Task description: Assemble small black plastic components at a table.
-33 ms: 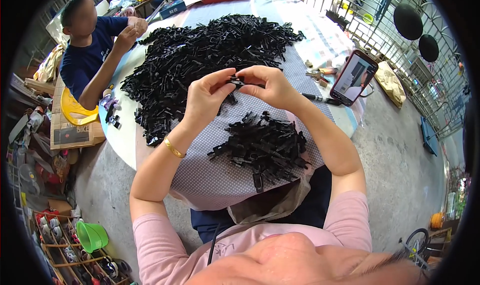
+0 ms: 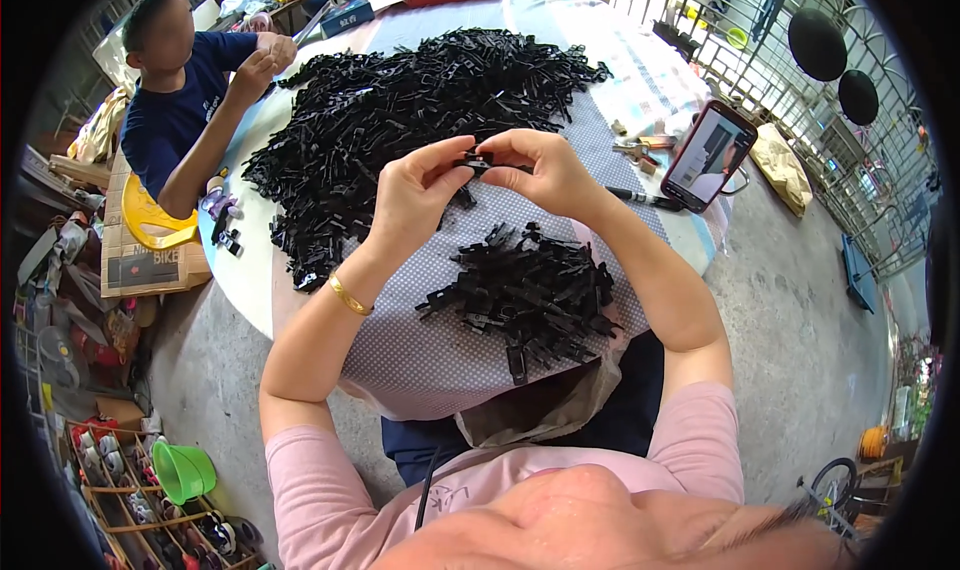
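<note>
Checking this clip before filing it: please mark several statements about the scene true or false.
1. The left hand and right hand touch a small black piece. True.
2. The larger pile and smaller pile are both black. True.
3. The smaller pile lies beyond the hands. False: it lies on their near side.
4. A phone is right of both piles. True.
5. The left wrist is bare. False: a gold bracelet circles it.

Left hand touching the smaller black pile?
Apart. The head view shows bare dotted tablecloth between the left hand and the smaller black pile.
</note>
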A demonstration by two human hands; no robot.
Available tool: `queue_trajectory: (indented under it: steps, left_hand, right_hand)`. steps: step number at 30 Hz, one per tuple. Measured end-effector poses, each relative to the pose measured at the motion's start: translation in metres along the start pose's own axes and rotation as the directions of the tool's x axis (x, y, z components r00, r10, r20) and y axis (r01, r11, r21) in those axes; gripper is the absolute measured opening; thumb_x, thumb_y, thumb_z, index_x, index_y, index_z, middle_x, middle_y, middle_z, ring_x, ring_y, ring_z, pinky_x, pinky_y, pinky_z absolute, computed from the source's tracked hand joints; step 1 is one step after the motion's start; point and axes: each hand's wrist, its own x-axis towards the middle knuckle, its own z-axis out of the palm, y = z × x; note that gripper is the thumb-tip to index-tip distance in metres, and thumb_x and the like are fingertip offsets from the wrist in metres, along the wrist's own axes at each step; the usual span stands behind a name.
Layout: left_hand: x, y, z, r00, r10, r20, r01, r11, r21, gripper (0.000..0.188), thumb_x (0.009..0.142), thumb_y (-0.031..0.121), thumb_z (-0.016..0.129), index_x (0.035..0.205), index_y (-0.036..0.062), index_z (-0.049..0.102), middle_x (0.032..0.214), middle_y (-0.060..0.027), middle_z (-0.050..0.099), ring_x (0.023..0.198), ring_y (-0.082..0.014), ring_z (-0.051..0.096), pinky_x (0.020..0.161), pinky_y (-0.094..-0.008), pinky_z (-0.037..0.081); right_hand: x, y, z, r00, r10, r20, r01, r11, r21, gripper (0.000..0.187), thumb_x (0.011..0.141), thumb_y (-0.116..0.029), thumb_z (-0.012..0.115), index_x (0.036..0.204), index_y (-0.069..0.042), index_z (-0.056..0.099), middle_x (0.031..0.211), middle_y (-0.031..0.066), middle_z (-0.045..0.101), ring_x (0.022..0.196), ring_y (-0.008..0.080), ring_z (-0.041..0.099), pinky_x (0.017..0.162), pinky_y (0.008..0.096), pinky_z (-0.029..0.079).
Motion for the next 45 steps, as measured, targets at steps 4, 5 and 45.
queue_trajectory:
  steps: [4,5,45]
  left_hand:
    - [-0.001,0.007,-0.005,0.999,0.045,0.026,-0.047,0.996,0.071,0.034,0.079,-0.002,0.063,0.113,0.0009,0.059,0.095,-0.0079,0.065,0.085,-0.0091,0.060,0.077,-0.0211,0.049]
    - [-0.001,0.010,-0.008,0.998,0.040,0.052,-0.040,0.999,0.006,0.037,0.079,-0.001,0.063,0.115,0.0017,0.057,0.094,-0.0079,0.065,0.085,-0.0092,0.060,0.076,-0.0212,0.049]
    - [0.015,-0.023,-0.019,0.901,-0.186,0.392,0.418,0.615,-0.668,0.023,0.088,0.010,0.056,0.108,-0.0026,0.053,0.097,-0.0159,0.060,0.088,-0.0230,0.063,0.079,-0.0296,0.054]
  right_hand:
    - [-0.002,-0.011,0.004,0.992,-0.068,-0.108,0.058,0.994,-0.090,0.026,0.077,-0.009,0.070,0.097,0.006,0.061,0.087,0.0102,0.066,0.081,0.0126,0.063,0.073,0.0237,0.051]
    - [-0.003,-0.015,0.004,0.990,-0.027,-0.135,0.025,1.000,-0.014,0.024,0.077,-0.009,0.070,0.095,0.005,0.063,0.085,0.0092,0.067,0.079,0.0122,0.063,0.072,0.0231,0.051]
    - [0.012,0.053,-0.032,0.976,0.110,-0.188,-0.218,0.472,-0.854,0.017,0.073,-0.018,0.058,0.085,-0.009,0.065,0.086,0.0080,0.063,0.089,0.0248,0.058,0.079,0.0408,0.041]
